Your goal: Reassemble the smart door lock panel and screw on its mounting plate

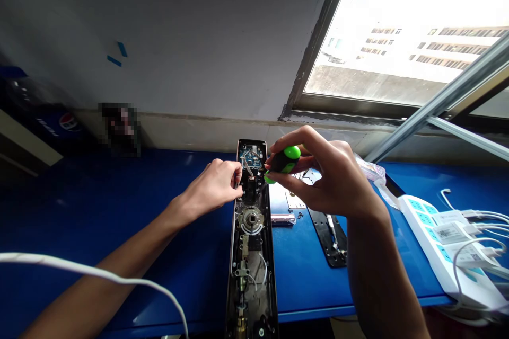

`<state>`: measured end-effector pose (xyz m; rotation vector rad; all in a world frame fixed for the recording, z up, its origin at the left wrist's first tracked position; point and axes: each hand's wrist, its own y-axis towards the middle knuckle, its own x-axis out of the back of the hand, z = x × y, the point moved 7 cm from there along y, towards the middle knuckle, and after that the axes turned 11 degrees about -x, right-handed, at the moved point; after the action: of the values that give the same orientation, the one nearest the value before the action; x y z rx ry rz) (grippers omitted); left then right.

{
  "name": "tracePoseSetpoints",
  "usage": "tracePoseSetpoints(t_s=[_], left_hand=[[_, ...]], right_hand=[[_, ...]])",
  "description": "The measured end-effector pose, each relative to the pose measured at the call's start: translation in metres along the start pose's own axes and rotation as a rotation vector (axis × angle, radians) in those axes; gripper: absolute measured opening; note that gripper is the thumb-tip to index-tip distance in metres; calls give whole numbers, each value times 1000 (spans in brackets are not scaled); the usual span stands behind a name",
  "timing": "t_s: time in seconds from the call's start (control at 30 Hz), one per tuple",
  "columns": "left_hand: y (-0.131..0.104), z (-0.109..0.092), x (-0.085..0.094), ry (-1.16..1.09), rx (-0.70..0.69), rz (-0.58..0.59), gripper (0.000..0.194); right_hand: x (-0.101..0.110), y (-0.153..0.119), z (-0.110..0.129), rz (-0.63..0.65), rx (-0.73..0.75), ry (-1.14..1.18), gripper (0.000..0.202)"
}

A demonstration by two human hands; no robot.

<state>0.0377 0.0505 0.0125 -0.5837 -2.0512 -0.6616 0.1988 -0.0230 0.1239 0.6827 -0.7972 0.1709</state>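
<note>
An opened smart door lock (250, 243), long, narrow and dark, lies lengthwise in front of me with its inside facing up. At its far end is a blue circuit board (252, 160) with a thin cable; a round metal spindle hub (252, 219) sits near the middle. My left hand (220, 183) is closed on the lock's left edge, its fingertips partly hidden. My right hand (322, 169) grips a green and black screwdriver (283, 163), tilted with its shaft pointing down left into the lock below the board. The screwdriver's tip is too small to make out.
On the blue table (178, 259), right of the lock, lie a black cover plate (328, 243), small screws (300, 215) and a wrapped tube (283, 220). A white power strip (427, 238) with plugged-in chargers stands at right. A white cable (119, 277) crosses the left foreground. A Pepsi bottle (59, 122) is far left.
</note>
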Motion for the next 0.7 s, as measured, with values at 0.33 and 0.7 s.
tracePoseSetpoints(t_s=[0.33, 0.7], left_hand=[[-2, -2, 1, -9, 13, 7, 8], [-1, -1, 1, -44, 35, 40, 11]], right_hand=[[0, -1, 1, -9, -46, -9, 27], [5, 4, -13, 44, -86, 30, 43]])
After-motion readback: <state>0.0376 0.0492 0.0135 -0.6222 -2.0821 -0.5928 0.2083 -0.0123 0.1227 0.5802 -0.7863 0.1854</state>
